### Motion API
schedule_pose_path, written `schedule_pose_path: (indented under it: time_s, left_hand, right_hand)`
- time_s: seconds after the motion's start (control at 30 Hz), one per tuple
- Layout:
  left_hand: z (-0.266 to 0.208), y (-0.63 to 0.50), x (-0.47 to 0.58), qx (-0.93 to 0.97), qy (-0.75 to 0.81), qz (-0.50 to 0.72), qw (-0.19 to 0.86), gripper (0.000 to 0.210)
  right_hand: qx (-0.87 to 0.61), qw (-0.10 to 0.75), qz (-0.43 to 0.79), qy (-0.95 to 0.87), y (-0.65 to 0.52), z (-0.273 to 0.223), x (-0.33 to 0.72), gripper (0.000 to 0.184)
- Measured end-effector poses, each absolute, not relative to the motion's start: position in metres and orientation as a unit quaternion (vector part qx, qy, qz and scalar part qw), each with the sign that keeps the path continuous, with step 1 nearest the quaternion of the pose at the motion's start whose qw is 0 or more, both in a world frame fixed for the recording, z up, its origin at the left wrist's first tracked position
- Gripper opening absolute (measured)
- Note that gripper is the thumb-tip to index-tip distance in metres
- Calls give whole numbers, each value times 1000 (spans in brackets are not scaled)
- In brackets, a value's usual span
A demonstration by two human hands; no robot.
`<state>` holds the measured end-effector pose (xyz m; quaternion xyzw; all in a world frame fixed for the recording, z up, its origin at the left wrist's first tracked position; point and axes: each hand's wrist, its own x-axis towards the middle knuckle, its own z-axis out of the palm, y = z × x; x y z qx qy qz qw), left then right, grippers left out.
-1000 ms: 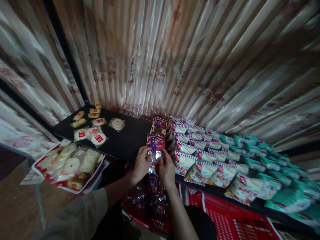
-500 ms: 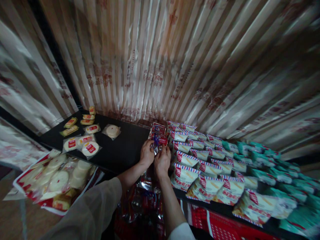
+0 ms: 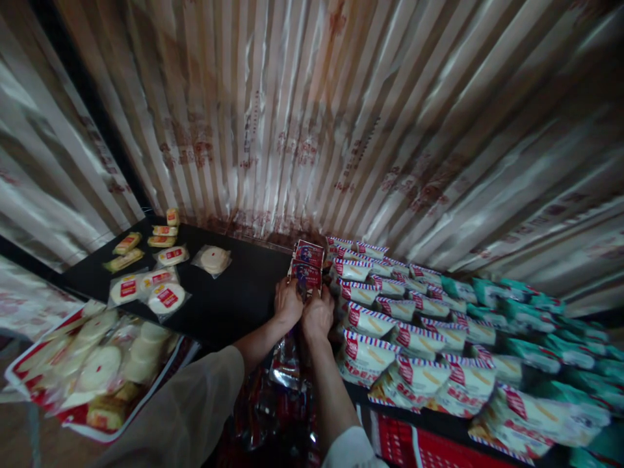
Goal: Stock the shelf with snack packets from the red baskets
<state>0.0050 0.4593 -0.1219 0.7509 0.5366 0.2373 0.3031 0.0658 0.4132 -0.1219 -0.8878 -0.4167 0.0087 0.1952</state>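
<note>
My left hand [image 3: 288, 303] and my right hand [image 3: 318, 316] are side by side on the black shelf, fingers closed round the near end of a dark red, shiny snack packet [image 3: 306, 275]. My fingers partly cover it. Just behind lies a similar red packet [image 3: 309, 252], near the back wall. Below my wrists, several more shiny dark packets [image 3: 286, 364] are heaped, partly hidden by my forearms. Close to my right hand begin the rows of white snack bags [image 3: 368, 354] with striped top edges.
Green bags [image 3: 531, 315] stand farther right. On the left of the black shelf [image 3: 238, 286] lie round wrapped pastries [image 3: 168, 298] and small yellow packets [image 3: 127, 243]. An open red-and-white bag of pastries [image 3: 100, 367] is at lower left. A red basket [image 3: 429, 448] sits under the shelf edge.
My hands have drawn slightly back towards me along the packet, so more of its red face shows. The camera view has shifted a little, spreading the things at the sides outwards.
</note>
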Motion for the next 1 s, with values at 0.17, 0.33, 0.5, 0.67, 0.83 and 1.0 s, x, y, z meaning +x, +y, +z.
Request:
schedule_pose_path:
  time_s: [0.17,0.33,0.5,0.67,0.83,1.0]
  left_hand:
    - [-122,458,7,766,535,205,292,43]
    - [-126,458,6,776,520,219,281,41]
    - [-132,457,6,775,513,244,278,41]
    - [-134,457,7,772,516,240,282,37]
    - [-134,458,7,772,518,233,283,37]
    - [-129,455,3,774,514,249,274,40]
  right_hand:
    - [-891,187,8,-414,413,-127,68,43]
    - [-880,215,-13,-422,413,-140,71,42]
    - [-860,249,-33,-444,414,-154,76,45]
    - [-861,229,-11,-454,415,-162,79,44]
    - [-856,235,-10,-461,418,-166,82,43]
    - [-827,306,-41,-471,416,-166,83,44]
